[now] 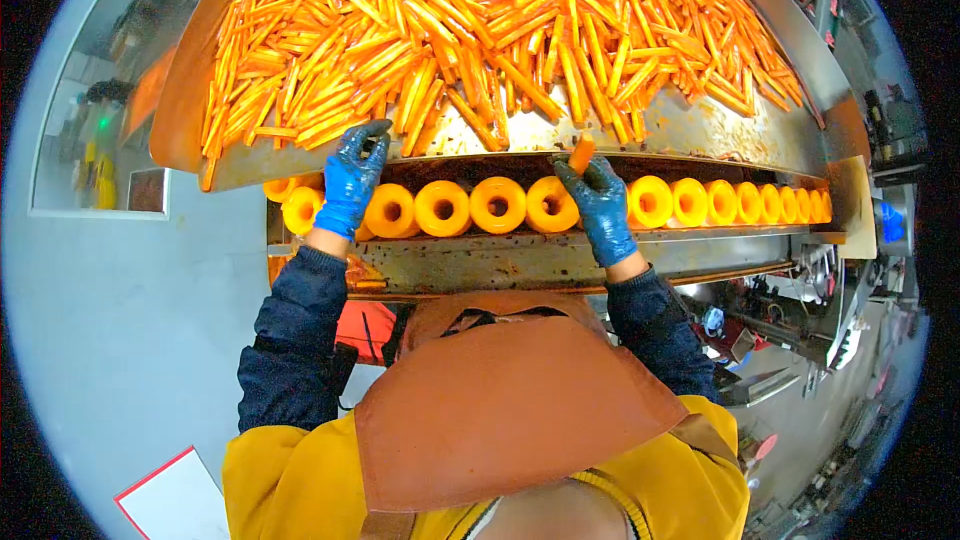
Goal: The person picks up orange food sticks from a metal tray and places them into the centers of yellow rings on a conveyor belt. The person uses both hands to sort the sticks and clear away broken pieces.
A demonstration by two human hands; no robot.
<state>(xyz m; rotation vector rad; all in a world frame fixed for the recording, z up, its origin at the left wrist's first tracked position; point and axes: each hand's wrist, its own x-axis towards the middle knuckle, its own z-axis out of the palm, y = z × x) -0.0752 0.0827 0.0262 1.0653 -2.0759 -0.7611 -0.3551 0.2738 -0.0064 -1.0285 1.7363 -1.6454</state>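
Bearing orange sticks (480,30), tray (700,130) overhangs possibly concrete floor (130,340).

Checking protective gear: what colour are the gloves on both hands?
Blue, on the left hand and the right hand pinching an orange stick; head view shows it best.

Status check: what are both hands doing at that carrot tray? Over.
Right hand pinching one carrot stick above the yellow rings. Left hand at the tray lip by the carrot pile, grip unclear. Nothing between hands and rings.
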